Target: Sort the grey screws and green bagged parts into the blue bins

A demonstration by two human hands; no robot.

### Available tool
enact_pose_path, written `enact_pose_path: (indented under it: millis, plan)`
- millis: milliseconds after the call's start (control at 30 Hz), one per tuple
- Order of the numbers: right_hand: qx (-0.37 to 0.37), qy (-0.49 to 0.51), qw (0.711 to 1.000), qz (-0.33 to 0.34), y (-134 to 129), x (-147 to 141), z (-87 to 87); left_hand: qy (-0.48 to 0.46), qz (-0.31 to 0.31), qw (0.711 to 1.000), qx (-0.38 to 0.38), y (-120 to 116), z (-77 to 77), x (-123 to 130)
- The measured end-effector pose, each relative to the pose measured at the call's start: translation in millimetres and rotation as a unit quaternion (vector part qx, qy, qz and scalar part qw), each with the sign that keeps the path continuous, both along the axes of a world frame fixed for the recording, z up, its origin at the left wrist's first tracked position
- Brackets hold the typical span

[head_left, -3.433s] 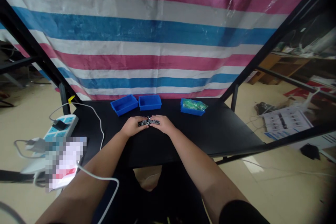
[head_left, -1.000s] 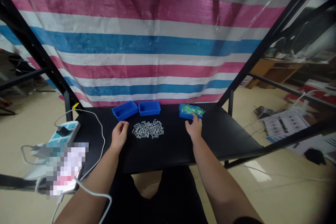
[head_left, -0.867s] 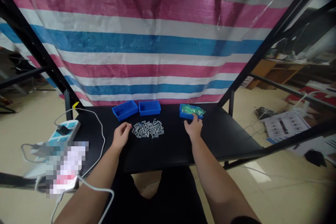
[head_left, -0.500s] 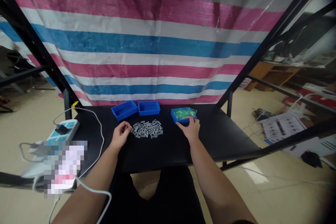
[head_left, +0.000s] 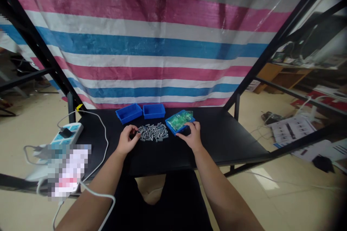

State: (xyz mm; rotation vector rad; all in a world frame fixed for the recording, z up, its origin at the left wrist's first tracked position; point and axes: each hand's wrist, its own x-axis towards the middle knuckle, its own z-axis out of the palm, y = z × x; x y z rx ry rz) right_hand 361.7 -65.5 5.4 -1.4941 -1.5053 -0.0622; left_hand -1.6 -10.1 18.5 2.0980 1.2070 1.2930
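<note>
The head camera looks forward and down at the left hand and right hand.

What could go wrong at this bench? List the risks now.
The blue plastic bin under the right hand sits close to the grey metal pieces, so moving it could scatter them. The left hand is at the pile's edge and might knock pieces loose. The green plastic bag might slide out of the bin.

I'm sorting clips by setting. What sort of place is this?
Probably a makeshift workshop or small assembly area: a black steel-framed workbench, blue plastic parts bins, a pile of small grey parts, and a striped tarpaulin hung behind.
</note>
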Motion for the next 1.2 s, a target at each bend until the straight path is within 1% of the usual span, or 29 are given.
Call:
enact_pose_path:
  millis: [167, 300, 367, 467, 533, 600, 633, 700, 767, 833, 867, 900, 933, 967, 1033, 1067, 1100, 1133, 1167, 1200]
  plan:
    - [0.018, 0.017, 1.000, 0.015, -21.3, -12.4, 6.5, 0.045, -0.023, 0.998, 0.024, -10.6, 6.4, 5.2]
    - [0.037, 0.051, 0.998, 0.003, -49.0, -26.5, 7.6, 0.045, -0.045, 0.997, 0.052, -24.9, 12.0, 10.9]
    - [0.046, 0.074, 0.996, -0.002, -67.9, -38.1, 5.0, 0.034, -0.073, 0.995, 0.056, -39.0, 13.7, 17.4]
    - [0.042, 0.100, 0.994, 0.013, -99.3, -59.5, -1.6, 0.007, -0.143, 0.989, 0.042, -69.6, 12.0, 33.6]
    - [0.037, 0.111, 0.993, 0.034, -118.2, -73.7, -5.2, -0.012, -0.185, 0.983, 0.013, -91.4, 7.6, 47.6]
    - [0.020, 0.122, 0.990, 0.061, -132.1, -84.9, -6.1, -0.019, -0.222, 0.974, -0.044, -108.9, 1.8, 61.9]
    - [0.012, 0.128, 0.989, 0.069, -136.6, -88.8, -5.6, -0.041, -0.225, 0.972, -0.053, -115.0, -1.2, 68.4]
    - [0.005, 0.143, 0.987, 0.079, -140.5, -92.6, -4.0, -0.082, -0.205, 0.973, -0.063, -121.7, -5.9, 79.1]
    - [0.028, 0.185, 0.978, 0.088, -138.4, -92.0, -3.3, -0.117, -0.175, 0.975, -0.065, -123.1, -7.7, 86.4]
    - [0.073, 0.267, 0.957, 0.089, -132.4, -89.6, -4.5, -0.149, -0.154, 0.973, -0.082, -122.2, -5.5, 91.0]
    - [0.090, 0.320, 0.940, 0.081, -128.7, -88.5, -5.8, -0.167, -0.149, 0.970, -0.097, -121.8, -2.9, 92.8]
    - [0.092, 0.376, 0.919, 0.076, -125.1, -87.8, -7.5, -0.183, -0.151, 0.965, -0.115, -121.5, 0.4, 94.6]
    - [0.072, 0.429, 0.896, 0.084, -121.7, -87.7, -9.2, -0.196, -0.162, 0.958, -0.134, -121.4, 4.3, 96.6]
    - [0.036, 0.479, 0.870, 0.110, -118.9, -88.1, -10.9, -0.205, -0.182, 0.950, -0.151, -121.5, 8.5, 99.1]
    - [-0.043, 0.555, 0.806, 0.201, -114.6, -90.0, -12.7, -0.222, -0.235, 0.930, -0.174, -121.4, 16.5, 105.4]
    - [-0.070, 0.578, 0.774, 0.249, -113.1, -91.1, -12.7, -0.228, -0.261, 0.921, -0.179, -120.9, 19.9, 109.0]
    - [-0.084, 0.594, 0.747, 0.286, -111.6, -92.0, -11.9, -0.231, -0.281, 0.914, -0.179, -120.0, 22.7, 112.4]
    - [-0.086, 0.607, 0.729, 0.305, -110.0, -92.4, -10.6, -0.227, -0.291, 0.913, -0.175, -118.6, 24.9, 115.3]
    - [-0.081, 0.616, 0.720, 0.309, -108.2, -92.1, -8.9, -0.214, -0.292, 0.918, -0.163, -116.5, 26.7, 117.2]
    - [-0.077, 0.624, 0.716, 0.304, -106.0, -91.2, -7.1, -0.188, -0.284, 0.929, -0.144, -114.0, 28.1, 117.6]
